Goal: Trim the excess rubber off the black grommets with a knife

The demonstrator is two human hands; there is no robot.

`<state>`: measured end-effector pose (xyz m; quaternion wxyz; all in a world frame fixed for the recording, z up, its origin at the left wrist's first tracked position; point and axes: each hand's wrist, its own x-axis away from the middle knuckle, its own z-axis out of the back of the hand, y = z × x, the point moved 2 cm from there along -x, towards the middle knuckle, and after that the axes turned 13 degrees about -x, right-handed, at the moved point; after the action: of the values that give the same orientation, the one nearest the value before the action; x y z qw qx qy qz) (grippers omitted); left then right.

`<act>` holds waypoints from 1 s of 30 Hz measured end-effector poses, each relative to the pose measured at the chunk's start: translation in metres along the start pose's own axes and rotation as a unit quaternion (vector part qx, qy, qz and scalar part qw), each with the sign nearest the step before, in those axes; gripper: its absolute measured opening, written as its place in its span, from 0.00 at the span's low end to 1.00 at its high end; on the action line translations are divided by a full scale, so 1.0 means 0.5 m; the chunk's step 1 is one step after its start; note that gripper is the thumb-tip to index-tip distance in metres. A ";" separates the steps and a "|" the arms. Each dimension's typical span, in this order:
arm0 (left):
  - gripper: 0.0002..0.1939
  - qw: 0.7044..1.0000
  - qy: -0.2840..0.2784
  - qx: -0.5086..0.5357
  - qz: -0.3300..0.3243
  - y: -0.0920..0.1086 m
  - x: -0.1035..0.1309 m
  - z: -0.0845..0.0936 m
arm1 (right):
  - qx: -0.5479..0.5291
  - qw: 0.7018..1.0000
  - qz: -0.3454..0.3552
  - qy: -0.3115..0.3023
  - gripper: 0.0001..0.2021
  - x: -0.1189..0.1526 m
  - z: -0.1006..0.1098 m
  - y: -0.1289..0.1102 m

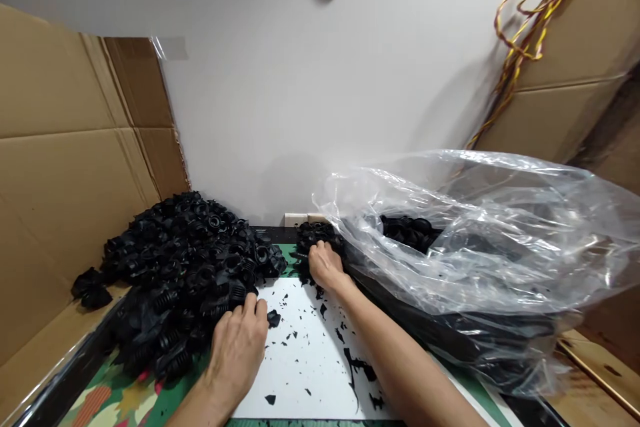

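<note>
My left hand (pixel 240 340) is at the right edge of a large pile of black ribbed rubber parts (pixel 185 267). Its fingers are curled against one of those parts (pixel 237 291), and the fingertips are partly hidden. Farther forward, my right hand (pixel 326 264) is closed over a smaller heap of black rubber scraps (pixel 315 232). A thin dark piece pokes out to the left of its fingers; what they hold is hidden. Between the hands lies a white sheet (pixel 300 360), scattered with black trimmings (pixel 360 367).
A clear plastic bag (pixel 480 240) with black parts (pixel 410 232) inside stands on the right. Cardboard (pixel 60 120) walls the left side, with more cardboard (pixel 580 67) at right. Twisted yellow-brown wires (pixel 515 47) hang there. A white wall (pixel 310 93) rises behind.
</note>
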<state>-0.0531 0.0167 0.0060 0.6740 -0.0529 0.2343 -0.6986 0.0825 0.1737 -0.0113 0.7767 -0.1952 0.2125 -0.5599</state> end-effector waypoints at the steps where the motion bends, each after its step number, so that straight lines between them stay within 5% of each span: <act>1: 0.19 1.000 -0.022 -0.003 0.000 0.001 -0.007 0.003 | -0.012 1.000 0.014 -0.004 0.15 0.009 0.007 -0.006; 6: 0.22 0.997 -0.065 0.036 0.008 -0.012 -0.019 0.012 | -0.107 0.990 0.091 -0.001 0.11 0.067 0.054 -0.007; 11: 0.10 0.974 0.005 0.208 0.094 -0.024 -0.026 0.032 | -0.194 0.975 0.085 0.063 0.12 0.109 0.094 0.030; 14: 0.04 0.896 0.002 0.412 0.167 -0.010 -0.044 0.038 | -0.229 0.963 0.084 0.119 0.20 0.131 0.112 0.047; 17: 0.07 0.729 -0.080 0.647 0.207 0.023 -0.065 0.027 | -0.278 0.945 0.087 0.146 0.29 0.154 0.124 0.053; 19: 0.12 0.652 -0.123 0.718 0.209 0.044 -0.074 0.015 | -0.327 0.933 0.076 0.132 0.32 0.168 0.124 0.053; 30: 0.17 0.518 -0.132 0.814 0.225 0.047 -0.066 -0.027 | -0.624 0.775 0.015 0.095 0.21 0.187 0.064 0.055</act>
<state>-0.0339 0.0523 -0.0073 0.5808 0.4820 -0.5244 -0.3941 0.1481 0.0948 -0.0100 0.4688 -0.5794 0.5912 -0.3082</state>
